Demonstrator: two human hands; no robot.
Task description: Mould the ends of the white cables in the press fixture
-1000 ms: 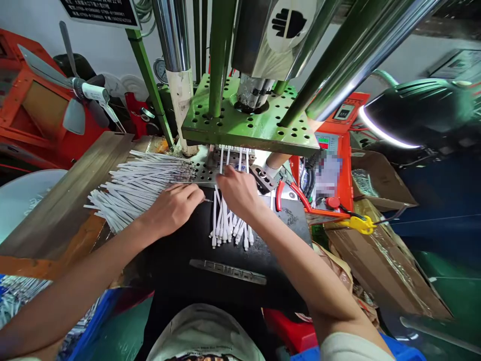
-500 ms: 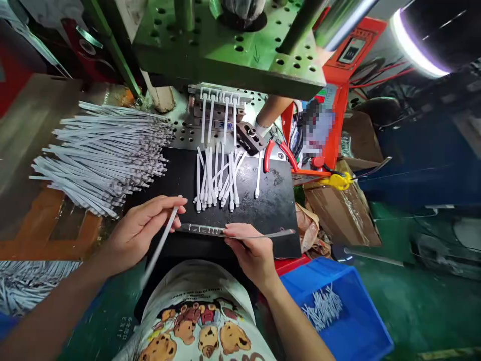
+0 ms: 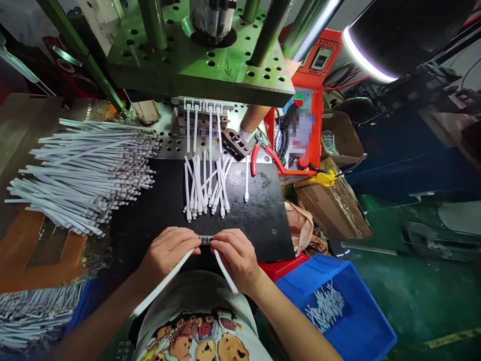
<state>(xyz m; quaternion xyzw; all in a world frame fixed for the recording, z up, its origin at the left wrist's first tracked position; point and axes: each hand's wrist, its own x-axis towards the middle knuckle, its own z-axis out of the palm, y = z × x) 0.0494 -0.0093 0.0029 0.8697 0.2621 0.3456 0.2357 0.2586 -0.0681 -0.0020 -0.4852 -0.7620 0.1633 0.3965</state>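
Note:
A small slotted metal strip [image 3: 205, 239] spans the gap between my hands, near the front edge of the black work surface. My left hand [image 3: 173, 251] is closed on a short white flat cable [image 3: 162, 286], its fingertips at the strip's left end. The cable's tail slants down and left. My right hand [image 3: 237, 254] pinches the right end of the strip. Under its fingers a second white cable [image 3: 226, 272] runs down toward my shirt. My fingers hide where both cables meet the strip.
Finished-looking white cables [image 3: 205, 188] lie ahead, below a press [image 3: 199, 75] whose mould [image 3: 203, 120] holds several more. A large cable pile [image 3: 86, 170] is at left. Red-handled pliers [image 3: 254, 159] lie at right; a blue bin [image 3: 361, 306] stands lower right.
My left hand has moved right and down, bringing its cable to the strip. The hands are closer together. The cable at my right hand now points downward instead of right. The camera view has shifted.

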